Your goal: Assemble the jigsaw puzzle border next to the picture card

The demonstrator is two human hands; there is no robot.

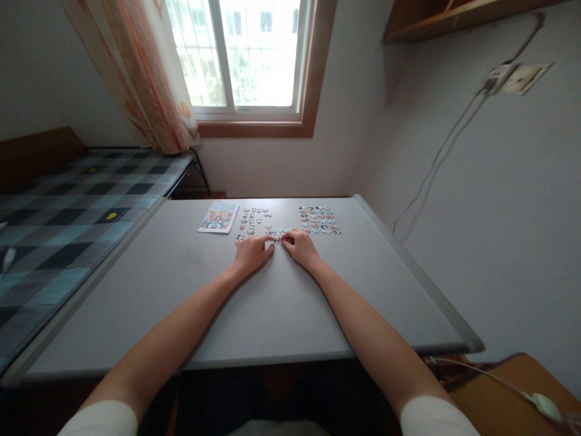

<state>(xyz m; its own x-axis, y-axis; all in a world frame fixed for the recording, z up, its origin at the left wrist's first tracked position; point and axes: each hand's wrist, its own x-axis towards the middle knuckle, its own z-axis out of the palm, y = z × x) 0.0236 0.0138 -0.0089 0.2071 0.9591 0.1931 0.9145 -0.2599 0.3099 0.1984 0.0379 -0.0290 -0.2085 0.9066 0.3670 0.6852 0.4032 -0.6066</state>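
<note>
On the pale tabletop (281, 315), I have the left hand (252, 252) and right hand (301, 247) curled at a jigsaw cluster (277, 234) between them; I can't tell whether either pinches a piece.

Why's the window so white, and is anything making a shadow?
Head view: daylight probably washes out the window; head view: the cable casts a shadow on the wall; head view: puzzle pieces look too small to read clearly.
</note>
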